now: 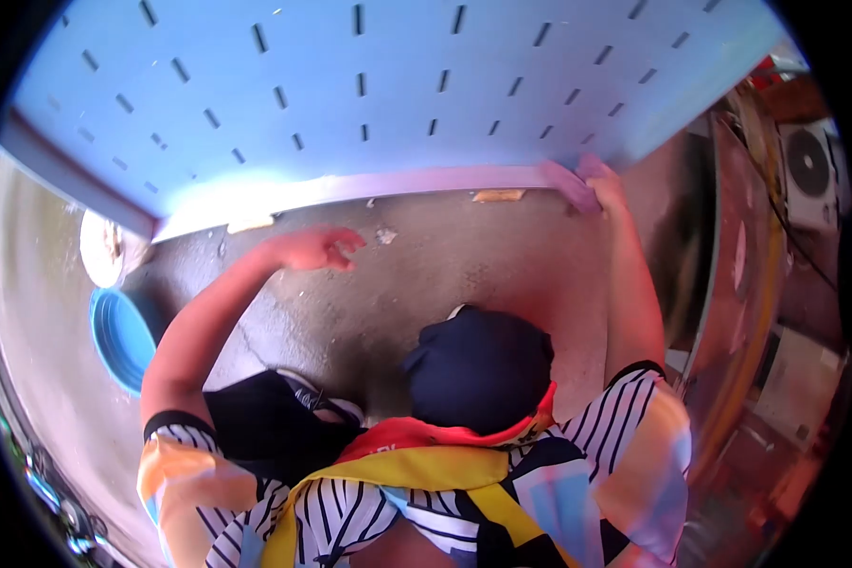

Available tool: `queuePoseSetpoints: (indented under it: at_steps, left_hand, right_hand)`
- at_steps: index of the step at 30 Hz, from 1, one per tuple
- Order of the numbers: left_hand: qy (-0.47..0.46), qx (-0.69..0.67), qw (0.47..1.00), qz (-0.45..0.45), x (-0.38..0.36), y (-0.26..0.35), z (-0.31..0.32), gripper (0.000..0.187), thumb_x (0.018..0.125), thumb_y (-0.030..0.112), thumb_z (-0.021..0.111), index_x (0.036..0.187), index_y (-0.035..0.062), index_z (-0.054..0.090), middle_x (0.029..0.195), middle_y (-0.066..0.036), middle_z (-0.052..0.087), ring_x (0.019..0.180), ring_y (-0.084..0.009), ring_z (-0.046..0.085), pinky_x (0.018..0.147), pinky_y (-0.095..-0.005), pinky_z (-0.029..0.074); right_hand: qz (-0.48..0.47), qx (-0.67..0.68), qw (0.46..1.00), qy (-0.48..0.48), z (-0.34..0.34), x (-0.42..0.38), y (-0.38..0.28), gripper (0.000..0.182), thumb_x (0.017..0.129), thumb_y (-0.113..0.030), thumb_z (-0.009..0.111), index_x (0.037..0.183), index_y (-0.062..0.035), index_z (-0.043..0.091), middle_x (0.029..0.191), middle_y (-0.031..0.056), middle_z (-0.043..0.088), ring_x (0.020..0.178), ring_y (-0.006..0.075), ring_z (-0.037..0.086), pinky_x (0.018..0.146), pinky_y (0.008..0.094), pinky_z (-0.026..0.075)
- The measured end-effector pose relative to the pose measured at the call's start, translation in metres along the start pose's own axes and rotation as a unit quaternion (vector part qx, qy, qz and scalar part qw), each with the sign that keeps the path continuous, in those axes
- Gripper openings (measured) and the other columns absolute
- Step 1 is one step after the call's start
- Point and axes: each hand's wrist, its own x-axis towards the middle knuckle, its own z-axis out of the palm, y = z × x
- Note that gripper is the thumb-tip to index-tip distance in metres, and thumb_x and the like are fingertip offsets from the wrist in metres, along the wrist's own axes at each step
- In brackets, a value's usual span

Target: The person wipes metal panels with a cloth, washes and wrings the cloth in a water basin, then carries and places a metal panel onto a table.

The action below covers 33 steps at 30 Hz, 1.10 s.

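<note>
A large blue panel with rows of slots [360,104] fills the top of the view, with a pale rim along its lower edge. My right hand [608,189] is closed on a pink-purple cloth [571,186], which touches the rim near the panel's lower right corner. Over the floor, below the panel, my left hand [322,249] holds nothing. Its fingers are slightly curled and apart.
Wood blocks [499,195] lie under the panel's lower edge. At the left stand a white container [101,248] and a blue basin [123,339]. A fan unit [809,163] and a pale box [798,388] are at the right, beyond a long upright board [729,256].
</note>
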Motion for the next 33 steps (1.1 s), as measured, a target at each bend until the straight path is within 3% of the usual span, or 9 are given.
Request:
queuePoseSetpoints:
  at_steps: [2, 5, 8, 14, 18, 24, 33]
  left_hand:
    - [-0.012, 0.005, 1.0, 0.015, -0.002, 0.001, 0.005, 0.054, 0.085, 0.032, 0.066, 0.131, 0.0095, 0.047, 0.121, -0.016, 0.056, 0.101, -0.0225, 0.061, 0.09, -0.0356, 0.046]
    - [-0.024, 0.03, 0.999, 0.035, -0.011, -0.005, 0.006, 0.053, 0.085, 0.032, 0.066, 0.129, 0.009, 0.049, 0.12, -0.016, 0.057, 0.1, -0.0237, 0.062, 0.087, -0.0356, 0.047]
    - [-0.004, 0.074, 0.996, 0.054, -0.03, -0.025, 0.008, 0.052, 0.084, 0.032, 0.066, 0.128, 0.0075, 0.05, 0.117, -0.017, 0.059, 0.096, -0.0254, 0.063, 0.084, -0.0357, 0.048]
    - [0.038, 0.048, 0.996, 0.061, -0.079, -0.086, 0.045, 0.055, 0.082, 0.031, 0.067, 0.127, 0.0047, 0.05, 0.114, -0.018, 0.06, 0.089, -0.026, 0.065, 0.08, -0.0351, 0.049]
    - [0.041, -0.013, 0.993, 0.106, -0.091, -0.121, 0.082, 0.054, 0.082, 0.031, 0.068, 0.126, 0.0042, 0.051, 0.113, -0.018, 0.06, 0.087, -0.0257, 0.066, 0.079, -0.035, 0.049]
    - [0.062, -0.031, 0.984, 0.163, -0.094, -0.144, 0.103, 0.055, 0.083, 0.032, 0.066, 0.126, 0.0018, 0.05, 0.113, -0.018, 0.06, 0.089, -0.0258, 0.065, 0.08, -0.0356, 0.049]
    - [0.096, -0.087, 0.966, 0.223, -0.101, -0.165, 0.101, 0.056, 0.083, 0.031, 0.065, 0.127, 0.001, 0.048, 0.116, -0.019, 0.059, 0.091, -0.0268, 0.064, 0.081, -0.0359, 0.049]
  right_hand:
    - [-0.091, -0.221, 0.969, 0.06, 0.031, -0.002, 0.008, 0.052, 0.07, -0.013, 0.058, 0.122, -0.0047, 0.057, 0.116, 0.017, 0.061, 0.106, 0.033, 0.059, 0.09, 0.0379, 0.047]
    - [0.033, -0.324, 0.945, 0.001, 0.063, -0.049, -0.08, 0.051, 0.071, -0.019, 0.058, 0.122, -0.0094, 0.058, 0.117, 0.0184, 0.059, 0.11, 0.0376, 0.055, 0.095, 0.0411, 0.044]
    - [-0.082, -0.321, 0.941, -0.072, 0.11, -0.076, -0.107, 0.053, 0.071, -0.019, 0.061, 0.123, -0.0087, 0.057, 0.118, 0.018, 0.057, 0.112, 0.0372, 0.052, 0.095, 0.0416, 0.043]
    - [-0.214, -0.318, 0.903, -0.192, 0.242, -0.158, -0.215, 0.057, 0.07, -0.019, 0.062, 0.126, -0.0072, 0.054, 0.12, 0.0168, 0.048, 0.114, 0.0383, 0.045, 0.1, 0.0407, 0.037]
    - [-0.231, -0.347, 0.879, -0.23, 0.303, -0.198, -0.277, 0.06, 0.069, -0.02, 0.063, 0.126, -0.0045, 0.053, 0.118, 0.0178, 0.048, 0.114, 0.0394, 0.045, 0.103, 0.0409, 0.033]
    - [-0.343, -0.295, 0.841, -0.297, 0.411, -0.25, -0.356, 0.048, 0.075, -0.023, 0.058, 0.12, -0.0085, 0.058, 0.115, 0.0184, 0.054, 0.107, 0.0392, 0.051, 0.096, 0.0427, 0.041]
    - [-0.35, -0.347, 0.806, -0.328, 0.517, -0.305, -0.442, 0.039, 0.081, -0.027, 0.054, 0.113, -0.0073, 0.062, 0.121, 0.018, 0.053, 0.109, 0.0379, 0.053, 0.095, 0.0433, 0.043]
